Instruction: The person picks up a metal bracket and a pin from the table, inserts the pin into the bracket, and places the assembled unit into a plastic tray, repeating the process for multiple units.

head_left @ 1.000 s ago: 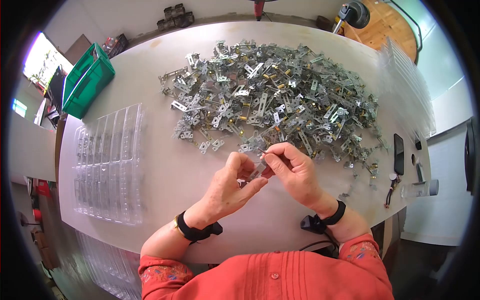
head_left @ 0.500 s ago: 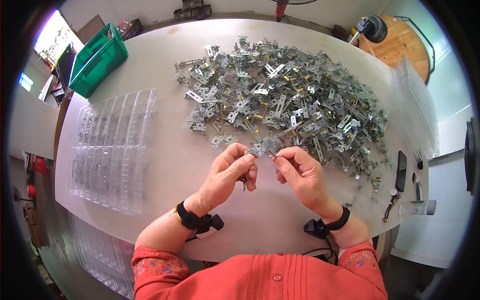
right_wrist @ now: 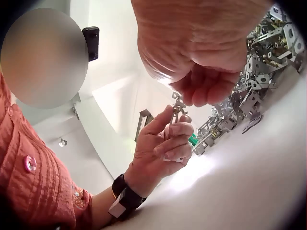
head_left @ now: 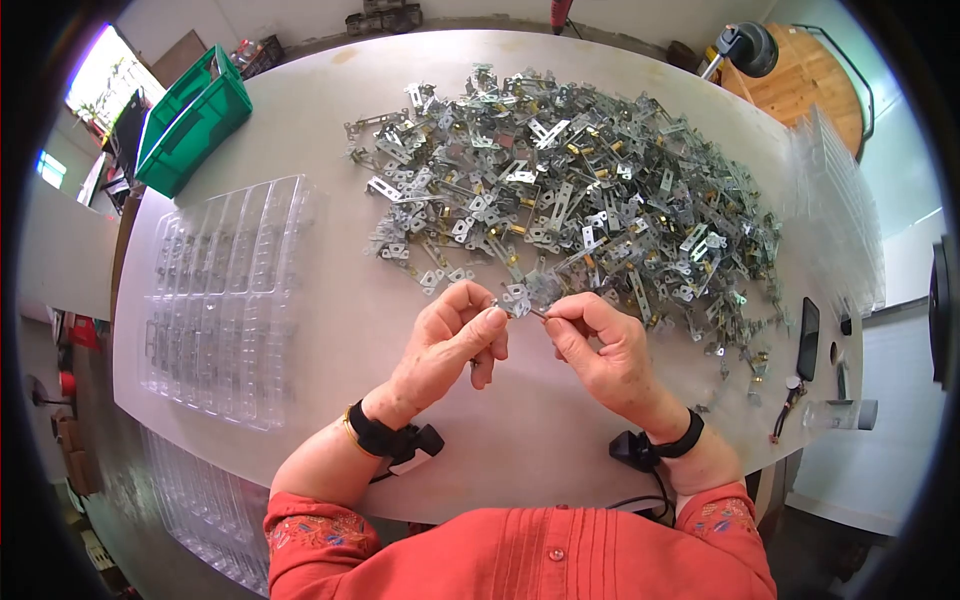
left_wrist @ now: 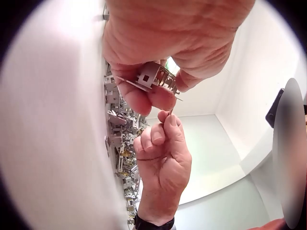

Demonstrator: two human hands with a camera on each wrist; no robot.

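Observation:
My left hand point(head_left: 450, 335) pinches a small metal bracket point(left_wrist: 149, 75) between thumb and fingers. In the right wrist view this bracket stands up from the fingertips, and another flat metal piece point(right_wrist: 173, 158) is tucked among the lower fingers. My right hand point(head_left: 605, 345) pinches a thin, dark, rod-like piece point(head_left: 538, 314) between thumb and forefinger, its tip pointing at the left hand's fingertips. What kind of piece it is, I cannot tell. Both hands are over the table, just in front of a big pile of metal brackets point(head_left: 560, 200).
A clear plastic tray point(head_left: 225, 300) with rows of parts lies at the left. Behind it stands a green crate point(head_left: 195, 125). Stacked clear trays point(head_left: 835, 215), a phone point(head_left: 809, 340) and a clear bottle point(head_left: 835, 414) are along the right edge.
A second ago the hands were together at the bracket; they have since moved slightly apart. The left hand has turned the bracket toward its fingertips. In the last half second little moved.

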